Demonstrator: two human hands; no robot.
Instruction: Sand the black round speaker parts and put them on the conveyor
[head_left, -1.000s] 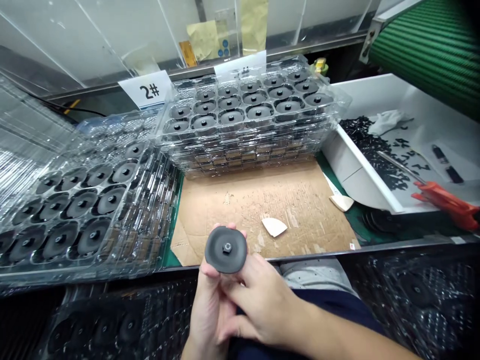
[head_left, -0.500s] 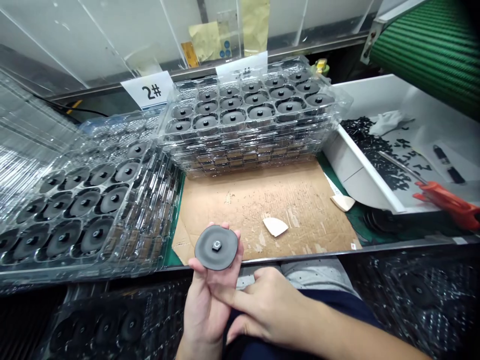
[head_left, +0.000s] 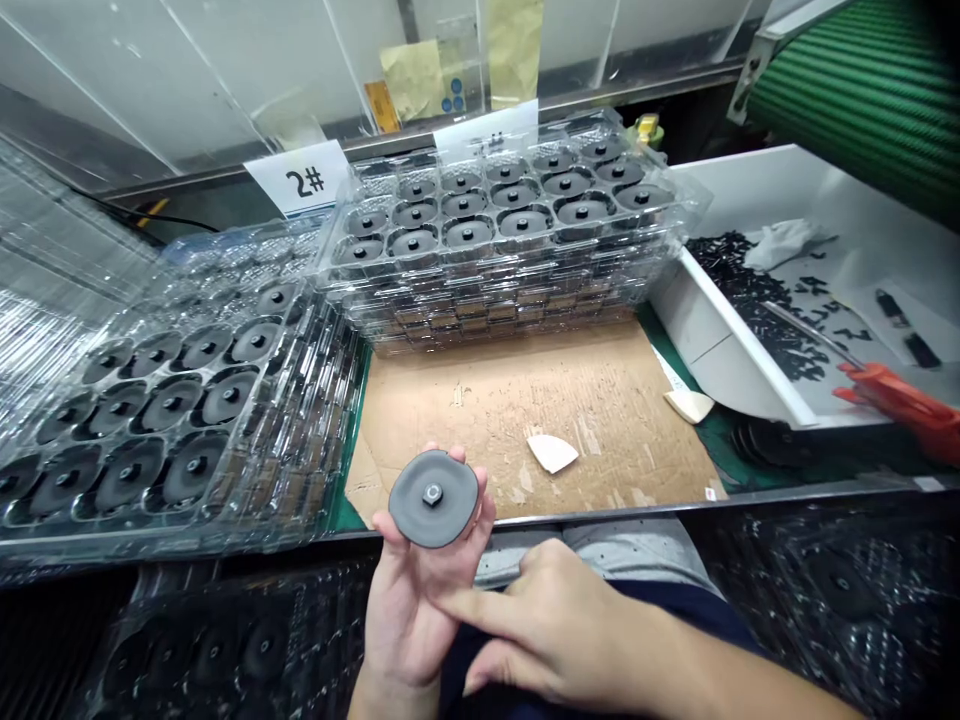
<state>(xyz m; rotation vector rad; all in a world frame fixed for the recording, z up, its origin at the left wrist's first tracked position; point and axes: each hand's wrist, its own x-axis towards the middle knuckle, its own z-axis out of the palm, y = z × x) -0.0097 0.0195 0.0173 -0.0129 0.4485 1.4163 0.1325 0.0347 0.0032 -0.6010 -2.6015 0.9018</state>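
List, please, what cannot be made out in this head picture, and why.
All in the head view:
Dark disc: underside hidden, facing the left hand.
Right hand: palm hidden by its own back.
Label behind the middle tray stack: printing partly blocked by clear plastic.
Red handle: end cut off by the right edge.
Black pieces in the white bin: too small to count.

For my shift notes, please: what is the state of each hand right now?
Left hand: holding a dark grey, rounded disc.
Right hand: partly curled, nothing visible in it; whether it holds anything cannot be told.
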